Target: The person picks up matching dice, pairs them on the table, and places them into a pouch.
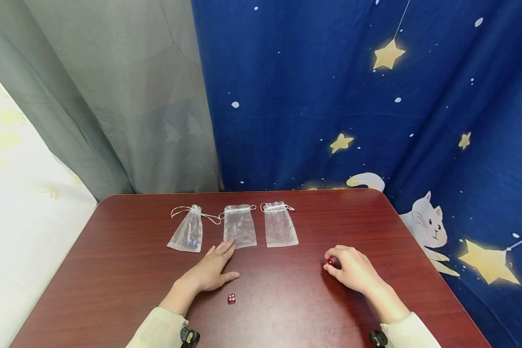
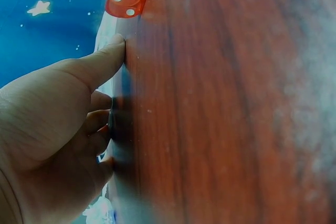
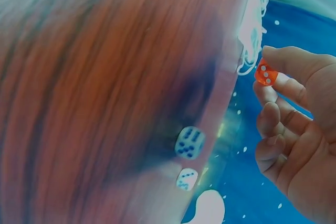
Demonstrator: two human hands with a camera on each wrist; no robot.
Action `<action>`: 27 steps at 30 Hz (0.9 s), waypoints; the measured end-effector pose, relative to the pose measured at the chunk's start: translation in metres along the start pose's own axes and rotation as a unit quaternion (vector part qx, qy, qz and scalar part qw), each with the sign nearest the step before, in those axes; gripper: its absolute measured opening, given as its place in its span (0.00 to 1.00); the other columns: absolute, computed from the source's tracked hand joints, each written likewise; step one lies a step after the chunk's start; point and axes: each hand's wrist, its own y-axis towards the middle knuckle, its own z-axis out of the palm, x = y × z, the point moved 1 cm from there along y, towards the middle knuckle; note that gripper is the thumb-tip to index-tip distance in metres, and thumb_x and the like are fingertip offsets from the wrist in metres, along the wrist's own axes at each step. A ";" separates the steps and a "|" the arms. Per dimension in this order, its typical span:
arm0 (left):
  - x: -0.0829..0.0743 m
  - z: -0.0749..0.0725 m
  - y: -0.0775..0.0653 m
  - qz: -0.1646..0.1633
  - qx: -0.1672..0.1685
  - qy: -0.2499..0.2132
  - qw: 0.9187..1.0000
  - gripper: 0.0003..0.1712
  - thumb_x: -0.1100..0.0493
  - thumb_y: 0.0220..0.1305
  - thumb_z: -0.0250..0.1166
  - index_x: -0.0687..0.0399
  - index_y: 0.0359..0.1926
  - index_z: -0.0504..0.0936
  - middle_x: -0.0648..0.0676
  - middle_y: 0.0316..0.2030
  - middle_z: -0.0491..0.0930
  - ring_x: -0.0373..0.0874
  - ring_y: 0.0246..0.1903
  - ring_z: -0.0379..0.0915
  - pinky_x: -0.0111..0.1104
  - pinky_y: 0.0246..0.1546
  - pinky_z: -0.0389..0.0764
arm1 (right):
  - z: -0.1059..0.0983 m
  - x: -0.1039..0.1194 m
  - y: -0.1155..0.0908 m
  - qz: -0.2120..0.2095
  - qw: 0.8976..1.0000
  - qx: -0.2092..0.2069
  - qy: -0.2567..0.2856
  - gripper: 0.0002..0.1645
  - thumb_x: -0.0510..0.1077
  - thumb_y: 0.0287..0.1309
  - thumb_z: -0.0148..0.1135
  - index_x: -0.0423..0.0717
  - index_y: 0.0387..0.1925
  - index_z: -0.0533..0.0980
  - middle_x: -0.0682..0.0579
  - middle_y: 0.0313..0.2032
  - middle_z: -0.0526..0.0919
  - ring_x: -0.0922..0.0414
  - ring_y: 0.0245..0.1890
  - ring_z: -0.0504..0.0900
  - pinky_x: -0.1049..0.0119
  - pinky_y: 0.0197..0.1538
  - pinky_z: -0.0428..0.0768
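My right hand pinches a red die between thumb and fingertips at the right of the table; its white pips show in the right wrist view. My left hand rests with fingers extended, fingertips at the lower left corner of the middle mesh drawstring bag. A second red die lies just below the left thumb. Left of the middle bag is a mesh bag with its neck gathered and small blue dice inside. The right mesh bag lies flat.
Two pale dice with dark pips, a larger one and a smaller one, sit on the table past my right hand, hidden by it in the head view. The dark red wooden table meets a blue starry curtain behind.
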 end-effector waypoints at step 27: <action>0.000 0.000 0.000 -0.003 0.000 0.000 1.000 0.44 0.49 0.67 0.69 0.74 0.71 0.63 0.68 0.75 0.56 0.64 0.75 0.49 0.59 0.73 0.51 | 0.020 0.074 0.025 -0.104 0.994 0.021 0.027 0.08 0.46 0.53 0.76 0.53 0.33 0.83 0.64 0.27 0.76 0.67 0.26 0.73 0.64 0.31 0.76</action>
